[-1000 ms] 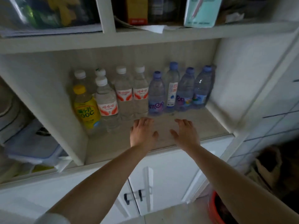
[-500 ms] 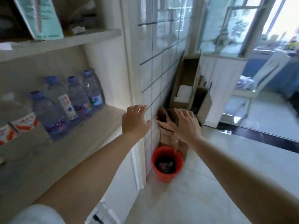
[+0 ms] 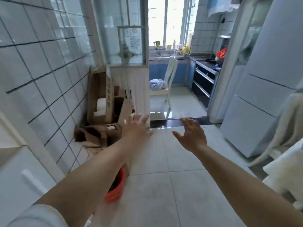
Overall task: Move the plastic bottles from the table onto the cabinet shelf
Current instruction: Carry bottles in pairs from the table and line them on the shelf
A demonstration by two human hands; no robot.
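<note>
The white cabinet (image 3: 14,190) shows its front corner at the lower left.

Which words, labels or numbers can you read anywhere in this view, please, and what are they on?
None can be read.
Label on the cardboard box on the floor: too blurred.
Pattern on the glass cabinet door: not legible as text.
Bottles on the windowsill: too small.
Red bag on the counter: any print too blurred.
</note>
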